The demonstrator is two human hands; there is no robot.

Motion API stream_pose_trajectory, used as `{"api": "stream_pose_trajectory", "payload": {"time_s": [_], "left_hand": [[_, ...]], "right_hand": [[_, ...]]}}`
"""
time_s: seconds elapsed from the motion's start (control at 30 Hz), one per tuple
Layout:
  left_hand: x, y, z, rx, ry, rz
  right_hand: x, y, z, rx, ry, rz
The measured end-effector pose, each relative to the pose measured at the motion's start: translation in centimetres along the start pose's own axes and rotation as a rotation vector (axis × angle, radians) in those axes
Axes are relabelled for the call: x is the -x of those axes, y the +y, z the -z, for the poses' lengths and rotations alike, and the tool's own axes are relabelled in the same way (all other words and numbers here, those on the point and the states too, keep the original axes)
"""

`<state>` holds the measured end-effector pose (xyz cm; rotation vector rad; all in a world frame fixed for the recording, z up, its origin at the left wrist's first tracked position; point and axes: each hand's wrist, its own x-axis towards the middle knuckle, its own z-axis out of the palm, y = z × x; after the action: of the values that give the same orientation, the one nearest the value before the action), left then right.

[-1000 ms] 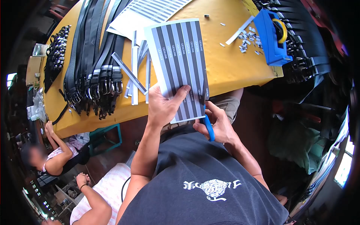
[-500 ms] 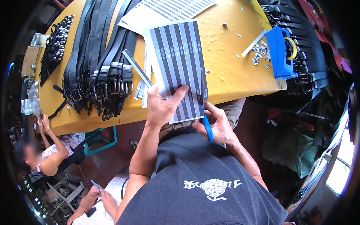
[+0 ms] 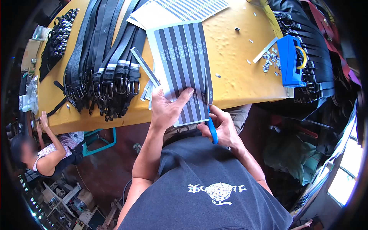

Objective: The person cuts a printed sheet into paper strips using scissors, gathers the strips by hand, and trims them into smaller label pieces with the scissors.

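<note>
Tabletop: yellow (image 3: 239, 82), spread under the goods, its front edge running behind the two hands.
Belts: a black bundle (image 3: 81, 53) lay on the left part, buckles toward the front edge; more black belts (image 3: 320, 57) lay at the far right.
Co-worker: a person (image 3: 53, 153) sat at the left, hands at the tabletop's edge.
Striped sheet: the dark-and-grey sheet (image 3: 179, 69), printed GENUINE LEATHER, was held up in front of the person, over the front edge, between the two hands.
Left hand: closed on the sheet's lower left part (image 3: 167, 109), thumb flat across the front and pointing right, fingers hidden behind; the forearm rose nearly upright from a bent elbow.
Right hand: curled around the scissors' handle (image 3: 225, 128), below the sheet's right edge; the forearm slanted up and inward.
Loose sheets: striped ones (image 3: 172, 11) lay beyond the held sheet.
Tape dispenser: blue (image 3: 286, 65), near the right edge.
Scissors: blue-handled (image 3: 213, 132), blades pointing away along the sheet's right side; how wide they stood could not be told.
Clippings: small pieces (image 3: 270, 63) lay scattered just left of the dispenser.
</note>
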<state>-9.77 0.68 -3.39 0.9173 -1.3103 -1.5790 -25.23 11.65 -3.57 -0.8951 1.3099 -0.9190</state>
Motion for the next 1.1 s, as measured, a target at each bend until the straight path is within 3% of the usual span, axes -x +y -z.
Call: {"api": "stream_pose_trajectory", "payload": {"time_s": [1.1], "left_hand": [[-0.8, -0.2, -0.3, -0.008, -0.006, 0.015]], "right_hand": [[-0.8, 1.1, 0.2, -0.072, 0.050, -0.044]]}}
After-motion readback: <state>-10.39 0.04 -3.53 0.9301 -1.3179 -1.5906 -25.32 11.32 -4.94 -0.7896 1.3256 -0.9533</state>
